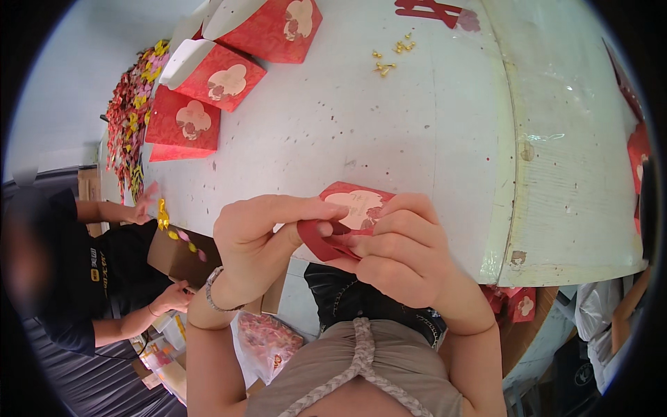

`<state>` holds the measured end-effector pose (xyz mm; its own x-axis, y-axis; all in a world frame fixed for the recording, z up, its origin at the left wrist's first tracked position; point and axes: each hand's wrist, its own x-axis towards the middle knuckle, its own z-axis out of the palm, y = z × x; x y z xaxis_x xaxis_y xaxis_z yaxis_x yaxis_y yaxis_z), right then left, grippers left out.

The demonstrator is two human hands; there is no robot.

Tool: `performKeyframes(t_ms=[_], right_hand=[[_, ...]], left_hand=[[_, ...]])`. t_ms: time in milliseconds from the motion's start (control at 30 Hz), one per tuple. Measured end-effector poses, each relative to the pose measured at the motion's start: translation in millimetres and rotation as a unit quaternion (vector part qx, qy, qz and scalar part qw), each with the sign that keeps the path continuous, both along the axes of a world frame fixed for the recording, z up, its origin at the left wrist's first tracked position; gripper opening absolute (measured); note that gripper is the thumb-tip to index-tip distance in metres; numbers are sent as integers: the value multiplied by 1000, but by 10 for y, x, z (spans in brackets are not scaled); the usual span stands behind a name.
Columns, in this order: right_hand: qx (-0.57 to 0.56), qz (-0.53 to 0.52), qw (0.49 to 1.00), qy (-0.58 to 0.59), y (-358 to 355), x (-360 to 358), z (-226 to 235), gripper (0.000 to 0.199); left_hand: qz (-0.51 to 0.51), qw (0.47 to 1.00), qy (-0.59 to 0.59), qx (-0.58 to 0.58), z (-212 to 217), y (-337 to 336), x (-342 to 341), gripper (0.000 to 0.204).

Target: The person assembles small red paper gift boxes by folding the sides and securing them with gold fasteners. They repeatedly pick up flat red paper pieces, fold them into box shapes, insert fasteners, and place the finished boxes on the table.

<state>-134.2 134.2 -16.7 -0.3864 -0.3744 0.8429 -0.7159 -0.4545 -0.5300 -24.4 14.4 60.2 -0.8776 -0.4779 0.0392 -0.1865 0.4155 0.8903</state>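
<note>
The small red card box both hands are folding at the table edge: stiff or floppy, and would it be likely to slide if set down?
The red card box looks like thin card: the left hand and right hand bend its flap easily, so probably light and pliable, creasing readily. Being flat-sided, it should not roll, though it might slide on the smooth white table.

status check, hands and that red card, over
Left hand and right hand both pinching the small red card over the white table edge. Red boxes and gold bits farther off, nothing blocking.

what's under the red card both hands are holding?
Under the red card held by the left hand and right hand lies the white table edge. The fingers cover the card's lower part, so anything there is hidden.
</note>
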Motion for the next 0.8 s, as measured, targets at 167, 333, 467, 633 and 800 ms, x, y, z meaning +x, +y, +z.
performKeyframes(t_ms=[167,333,467,633,800], right_hand=[[1,-3,1000,-11,-19,-19,-5,29],[4,0,1000,-20,-17,-18,-9,29],[26,20,999,-21,34,-49,-18,35],[35,32,998,-36,38,-56,11,33],[28,38,998,-44,25,-66,7,29]], left_hand=[[-29,999,-33,11,48,1,-14,11],[-48,997,36,50,-112,-59,51,8],[-39,989,46,134,-112,-53,2,12],[-36,990,76,113,-150,-41,37,12],[-52,993,54,92,-88,-38,57,13]])
